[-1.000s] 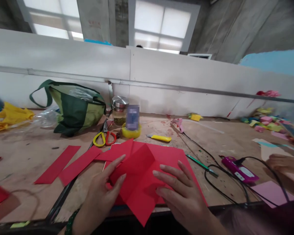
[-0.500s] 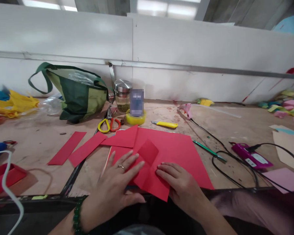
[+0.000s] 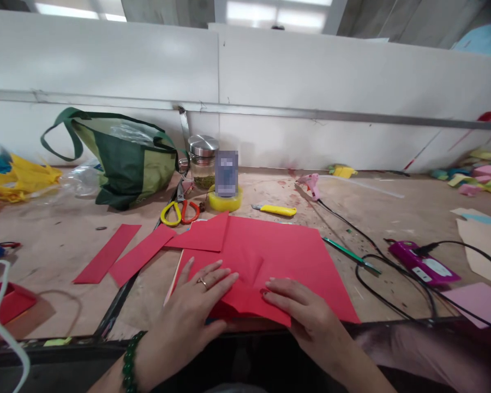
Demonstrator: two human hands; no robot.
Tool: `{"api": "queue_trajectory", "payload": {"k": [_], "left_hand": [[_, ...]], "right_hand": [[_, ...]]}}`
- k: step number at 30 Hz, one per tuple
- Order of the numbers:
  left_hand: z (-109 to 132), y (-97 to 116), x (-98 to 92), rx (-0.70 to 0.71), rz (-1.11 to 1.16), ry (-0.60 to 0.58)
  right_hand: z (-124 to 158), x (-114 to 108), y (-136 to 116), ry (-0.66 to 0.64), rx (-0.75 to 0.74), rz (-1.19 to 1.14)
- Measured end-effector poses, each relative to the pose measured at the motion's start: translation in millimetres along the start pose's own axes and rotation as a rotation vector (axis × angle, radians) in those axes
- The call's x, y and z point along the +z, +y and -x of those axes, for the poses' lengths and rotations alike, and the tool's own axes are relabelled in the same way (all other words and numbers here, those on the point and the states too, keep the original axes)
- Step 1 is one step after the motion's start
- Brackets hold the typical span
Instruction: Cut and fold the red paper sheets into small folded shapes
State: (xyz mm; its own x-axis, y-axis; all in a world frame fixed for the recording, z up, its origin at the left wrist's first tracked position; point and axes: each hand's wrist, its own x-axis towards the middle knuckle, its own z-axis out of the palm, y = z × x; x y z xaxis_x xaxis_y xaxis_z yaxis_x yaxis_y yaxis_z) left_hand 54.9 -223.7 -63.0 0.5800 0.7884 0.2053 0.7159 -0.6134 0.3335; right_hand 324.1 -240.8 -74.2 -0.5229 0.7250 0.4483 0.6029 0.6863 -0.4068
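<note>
A creased piece of red paper [image 3: 249,297] lies at the table's near edge on top of larger red sheets [image 3: 286,245]. My left hand [image 3: 192,300], with a ring and a green bead bracelet, rests on its left part, fingers spread and thumb apart below the edge. On the right side my right hand [image 3: 311,308] has its fingers bent together over the paper, whose near right corner lifts beside the hand; its thumb is hidden. Another red piece [image 3: 204,232] overlaps the sheets' far left corner, beside two red strips [image 3: 108,254].
Beyond the sheets are scissors [image 3: 180,213], yellow tape [image 3: 225,202], a lidded jar [image 3: 203,164], a yellow cutter [image 3: 276,210] and a pink glue gun [image 3: 311,184]. A green pen-like tool [image 3: 349,254] and a purple power strip [image 3: 423,262] with cables lie right. A green bag [image 3: 135,164] stands back left.
The raised square fold in the red paper's middle has flattened into creases. Its near right corner sits higher and further right. Both hands remain on the paper with small shifts.
</note>
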Motion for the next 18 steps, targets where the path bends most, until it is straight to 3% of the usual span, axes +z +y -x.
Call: {"api": "queue_trajectory", "payload": {"k": [3,6,10,13,16,18], "left_hand": [[-3.6,-2.1,-8.2,-0.024,0.136,0.037],[-9.6,-0.8,-7.3,-0.055,0.304,0.025],[-15.9,5.4,14.2,-0.209,0.416,0.085],[-20.2,10.4,33.0,-0.293,0.287,0.147],[-25.1,15.5,42.0,-0.347,0.027,0.193],[-27.7,18.9,42.0,-0.315,-0.131,0.240]], "right_hand": [[5.1,-5.1,4.6,-0.059,0.048,-0.165],[8.4,-7.7,3.2,-0.084,0.206,-0.221],[13.5,-0.3,0.4,0.032,0.472,-0.213],[16.6,11.8,5.6,0.177,0.592,-0.170],[14.7,18.9,12.4,0.350,0.502,0.044],[10.4,18.3,13.2,0.359,0.303,0.261]]}}
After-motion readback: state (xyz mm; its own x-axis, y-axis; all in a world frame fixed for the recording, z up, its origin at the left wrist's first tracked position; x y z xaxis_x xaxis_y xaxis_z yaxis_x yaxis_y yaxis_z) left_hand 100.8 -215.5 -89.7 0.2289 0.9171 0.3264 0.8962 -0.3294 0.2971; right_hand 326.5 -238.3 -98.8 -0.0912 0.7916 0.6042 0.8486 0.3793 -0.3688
